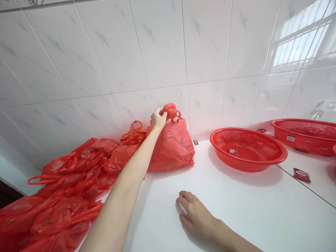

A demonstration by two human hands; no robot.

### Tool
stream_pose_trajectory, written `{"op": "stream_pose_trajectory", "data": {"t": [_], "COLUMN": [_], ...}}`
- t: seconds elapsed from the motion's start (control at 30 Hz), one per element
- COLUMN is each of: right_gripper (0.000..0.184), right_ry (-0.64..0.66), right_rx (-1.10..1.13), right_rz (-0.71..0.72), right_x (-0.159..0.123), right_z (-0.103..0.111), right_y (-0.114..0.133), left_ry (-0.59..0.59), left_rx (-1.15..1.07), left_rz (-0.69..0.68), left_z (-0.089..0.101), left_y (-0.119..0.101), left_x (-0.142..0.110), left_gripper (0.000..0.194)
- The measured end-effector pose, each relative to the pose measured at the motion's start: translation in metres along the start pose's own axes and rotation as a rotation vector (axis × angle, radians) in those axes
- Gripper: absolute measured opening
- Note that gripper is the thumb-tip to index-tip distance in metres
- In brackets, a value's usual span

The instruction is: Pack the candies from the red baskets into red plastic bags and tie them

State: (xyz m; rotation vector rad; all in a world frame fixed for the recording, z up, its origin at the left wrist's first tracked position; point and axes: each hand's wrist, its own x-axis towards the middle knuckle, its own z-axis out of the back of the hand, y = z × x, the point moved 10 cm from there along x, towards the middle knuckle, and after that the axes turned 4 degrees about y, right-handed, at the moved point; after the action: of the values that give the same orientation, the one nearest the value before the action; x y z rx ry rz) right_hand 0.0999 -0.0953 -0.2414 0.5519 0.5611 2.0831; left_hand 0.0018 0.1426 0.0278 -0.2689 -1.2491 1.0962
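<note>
My left hand (159, 119) reaches toward the wall, its fingers closed round the gathered top of a full red plastic bag (172, 147). The bag stands upright on the white tabletop, close to the tiles, and bulges with contents I cannot make out. My right hand (194, 213) rests on the tabletop (223, 196) in front of it, fingers loosely bent and apart, holding nothing. To the left of the held bag sits a smaller tied red bag (123, 154), partly hidden by my left forearm.
Several tied red bags (60, 210) are heaped along the left. A red plastic basket (249, 164) stands at right, with a larger red basket (312, 143) beyond it. A small dark red packet (301, 175) lies near a table seam. White tiles (168, 45) close off the back.
</note>
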Motion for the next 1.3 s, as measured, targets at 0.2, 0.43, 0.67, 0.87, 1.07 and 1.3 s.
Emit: {"op": "stream_pose_trajectory", "data": {"t": [0.2,0.43,0.67,0.87,1.07,1.3], "right_gripper": [0.041,0.051,0.071,0.039,0.039,0.026], "right_ry": [-0.019,-0.655,-0.629,-0.654,-0.912,-0.860], "right_rx": [0.058,0.431,0.652,0.717,1.145,1.375], "right_rz": [-0.010,-0.039,-0.036,-0.053,-0.219,-0.172], "right_x": [0.004,-0.013,-0.010,-0.008,-0.029,-0.026], "right_z": [0.011,0.109,0.118,0.114,0.133,0.137], "right_y": [-0.004,-0.036,-0.041,-0.046,-0.095,-0.085], "left_ry": [-0.014,0.289,0.444,0.610,0.565,0.393], "left_rx": [-0.573,-0.941,-0.876,-0.762,-0.786,-0.741], "left_rz": [0.079,0.438,0.542,0.391,0.481,0.432], "left_z": [0.016,-0.017,-0.042,-0.053,-0.034,-0.003], "left_y": [-0.019,0.018,0.037,0.020,0.043,0.067], "left_x": [-0.026,-0.154,-0.231,-0.240,-0.217,-0.186], "left_gripper": [0.021,0.030,0.047,0.044,0.041,0.032]}}
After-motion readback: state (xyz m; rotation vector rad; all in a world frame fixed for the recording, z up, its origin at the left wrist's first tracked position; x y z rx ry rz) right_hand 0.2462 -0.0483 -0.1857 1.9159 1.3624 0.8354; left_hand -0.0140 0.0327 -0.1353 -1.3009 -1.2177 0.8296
